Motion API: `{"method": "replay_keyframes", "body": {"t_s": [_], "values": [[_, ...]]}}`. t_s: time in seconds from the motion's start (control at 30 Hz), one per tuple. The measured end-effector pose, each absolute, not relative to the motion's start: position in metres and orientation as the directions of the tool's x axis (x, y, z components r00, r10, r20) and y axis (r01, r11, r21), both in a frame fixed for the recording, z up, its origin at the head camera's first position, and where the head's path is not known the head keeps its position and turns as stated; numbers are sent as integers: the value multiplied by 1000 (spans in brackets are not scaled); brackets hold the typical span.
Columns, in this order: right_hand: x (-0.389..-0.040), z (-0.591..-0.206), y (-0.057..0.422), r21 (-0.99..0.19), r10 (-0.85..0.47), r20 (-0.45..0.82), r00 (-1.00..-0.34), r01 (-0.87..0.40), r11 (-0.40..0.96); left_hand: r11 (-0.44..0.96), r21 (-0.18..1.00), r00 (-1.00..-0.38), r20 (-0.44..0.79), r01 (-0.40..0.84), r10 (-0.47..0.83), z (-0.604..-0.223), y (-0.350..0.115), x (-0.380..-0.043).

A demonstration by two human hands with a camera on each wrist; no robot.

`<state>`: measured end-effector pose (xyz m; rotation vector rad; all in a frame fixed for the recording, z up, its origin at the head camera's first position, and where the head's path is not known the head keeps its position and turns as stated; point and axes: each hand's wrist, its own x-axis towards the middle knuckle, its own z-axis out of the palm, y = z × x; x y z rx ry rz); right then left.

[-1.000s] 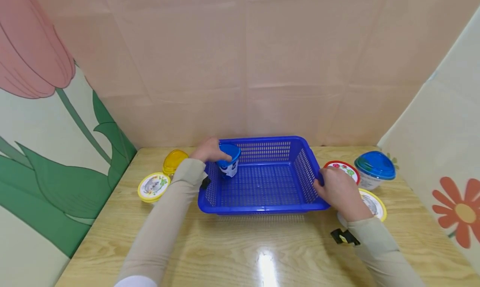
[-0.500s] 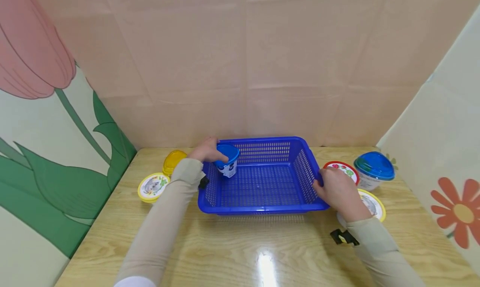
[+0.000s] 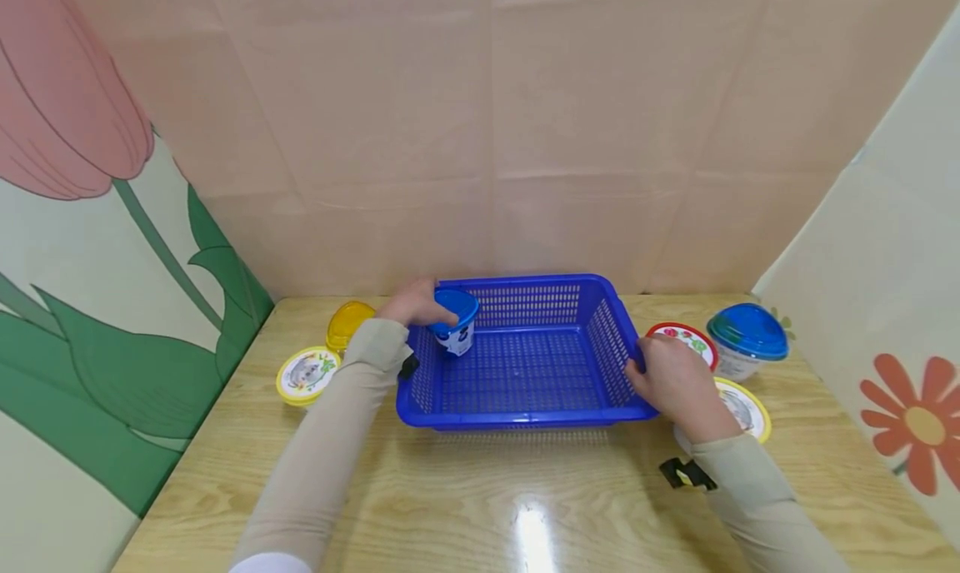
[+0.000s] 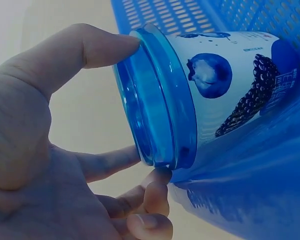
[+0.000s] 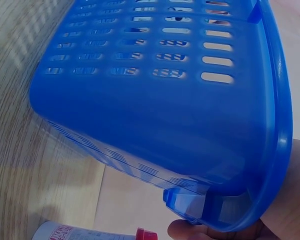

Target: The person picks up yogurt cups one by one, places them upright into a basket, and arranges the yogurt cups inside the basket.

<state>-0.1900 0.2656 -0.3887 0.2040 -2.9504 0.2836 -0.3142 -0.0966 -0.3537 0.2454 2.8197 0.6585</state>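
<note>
My left hand (image 3: 415, 301) pinches a tub with a clear blue lid (image 3: 457, 303) between thumb and fingers. Blueberries and a blackberry are printed on the side of this tub (image 4: 220, 95) in the left wrist view. It stands inside a blue plastic basket (image 3: 517, 420), at the back left against the wall. At the basket's right end my right hand (image 3: 678, 381) grips the rim. From the right wrist, the perforated side of the basket (image 5: 140, 110) fills most of the picture, and part of that hand (image 5: 295, 195) shows beyond the rim.
Left of the basket are a yellow-lidded tub (image 3: 349, 321) and a round tub with a yellow-rimmed lid (image 3: 307, 375). To the right stand a red-rimmed tub (image 3: 686, 336), a blue-lidded tub (image 3: 747, 333) and another yellow-rimmed tub (image 3: 750, 406), partly behind my forearm.
Over the first half second my left hand and the tub shifted slightly left, toward the basket's left wall. Since then they have barely moved. My right hand stays on the rim.
</note>
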Motion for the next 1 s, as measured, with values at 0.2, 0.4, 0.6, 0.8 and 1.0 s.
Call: {"method": "replay_keyframes", "body": {"t_s": [0.2,0.4,0.6,0.8,1.0], "values": [[-189,-389,265,-167,-124,196,-973,-158,973,898,417,-960,-165,140,226,-355,-95,-313],[-189,-390,266,-167,-127,218,-968,-165,972,901,413,-961,-172,129,217,-354,-94,-308],[-189,-390,265,-166,-122,223,-967,-161,973,890,438,-957,-183,124,224,-353,-96,-304],[-188,-391,264,-164,-133,237,-962,-175,971,872,473,-955,-180,125,235,-352,-101,-301],[-186,-391,264,-150,-148,256,-955,-191,970,862,486,-957,-153,144,245,-345,-107,-297]]}}
